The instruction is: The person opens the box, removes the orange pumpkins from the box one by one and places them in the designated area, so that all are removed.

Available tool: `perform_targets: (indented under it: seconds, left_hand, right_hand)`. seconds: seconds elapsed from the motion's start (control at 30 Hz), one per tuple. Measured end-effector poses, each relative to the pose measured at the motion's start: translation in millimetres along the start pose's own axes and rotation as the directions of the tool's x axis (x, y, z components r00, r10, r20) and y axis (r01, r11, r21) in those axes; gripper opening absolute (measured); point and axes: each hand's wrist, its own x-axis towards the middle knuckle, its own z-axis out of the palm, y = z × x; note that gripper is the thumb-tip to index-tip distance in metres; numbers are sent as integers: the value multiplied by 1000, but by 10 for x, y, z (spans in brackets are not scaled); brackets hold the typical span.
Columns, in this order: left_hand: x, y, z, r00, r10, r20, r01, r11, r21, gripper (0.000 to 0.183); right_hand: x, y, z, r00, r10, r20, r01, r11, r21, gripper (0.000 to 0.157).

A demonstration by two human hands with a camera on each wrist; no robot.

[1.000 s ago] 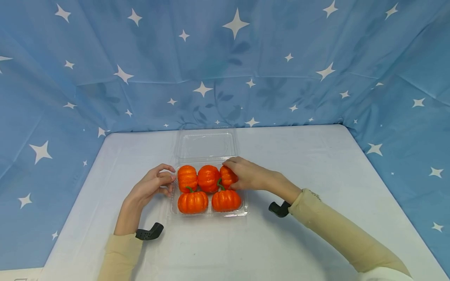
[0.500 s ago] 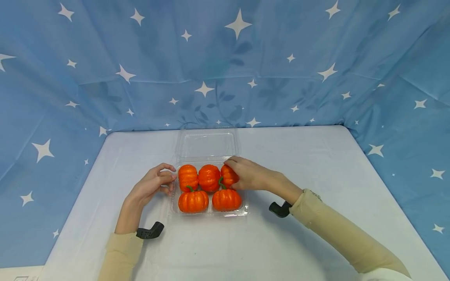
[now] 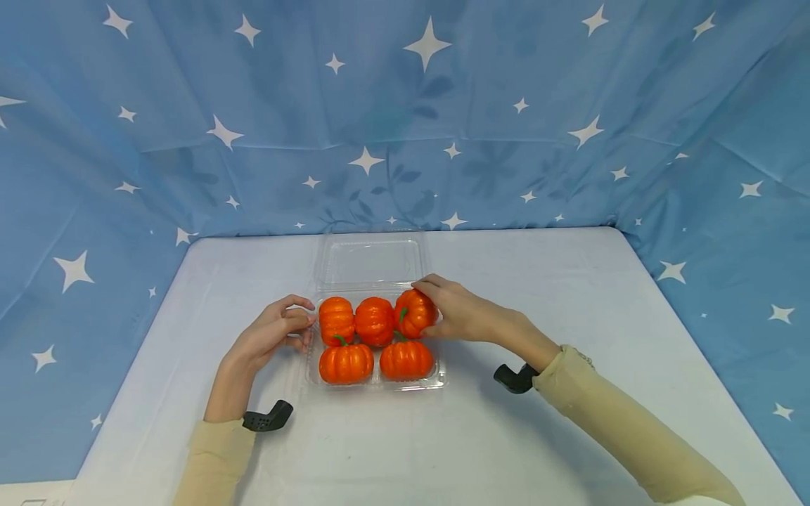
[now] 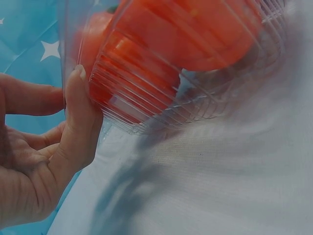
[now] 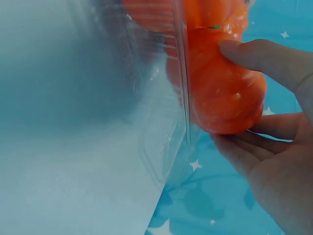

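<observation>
A clear plastic clamshell box (image 3: 439, 381) holds several small orange toy pumpkins in two rows. At its back right corner, my right hand (image 3: 460, 309) grips one pumpkin (image 3: 415, 313) between thumb and fingers. The right wrist view shows that pumpkin (image 5: 225, 93) at the rim, thumb on one side and fingers under the other. My left hand (image 3: 273, 330) is at the box's left edge. In the left wrist view, its thumb and index finger pinch the rim beside the ribbed wall (image 4: 137, 93).
The box's hinged lid (image 3: 373, 258) lies folded back on the white table (image 3: 544, 281). Behind the table hangs a blue curtain (image 3: 493, 84) with white stars. A black wrist camera (image 3: 268, 416) juts from the left wrist, and another (image 3: 515, 379) from the right.
My right hand has moved slightly right and up with the back right pumpkin, which now shows more of its face and green stem. The left hand keeps its place at the box.
</observation>
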Motion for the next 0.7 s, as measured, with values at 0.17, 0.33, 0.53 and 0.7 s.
perform_targets:
  seconds: [0.17, 0.33, 0.53, 0.7]
  left_hand:
    - [-7, 4, 7, 1000, -2, -3, 2, 1000, 2, 36]
    - [-10, -9, 6, 1000, -4, -6, 4, 1000, 3, 37]
    - [-9, -19, 7, 1000, -2, -4, 2, 1000, 3, 37]
    - [-11, -7, 6, 1000, -5, -8, 5, 1000, 5, 37]
  right_hand:
    - [-73, 61, -17, 999, 10, -33, -8, 999, 40, 76]
    - [-110, 138, 4, 996, -18, -92, 28, 994, 104, 76]
    - [-155, 261, 52, 981, -50, -190, 95, 967, 236, 73]
    - [-180, 371, 87, 975, -18, -221, 96, 932, 348, 73]
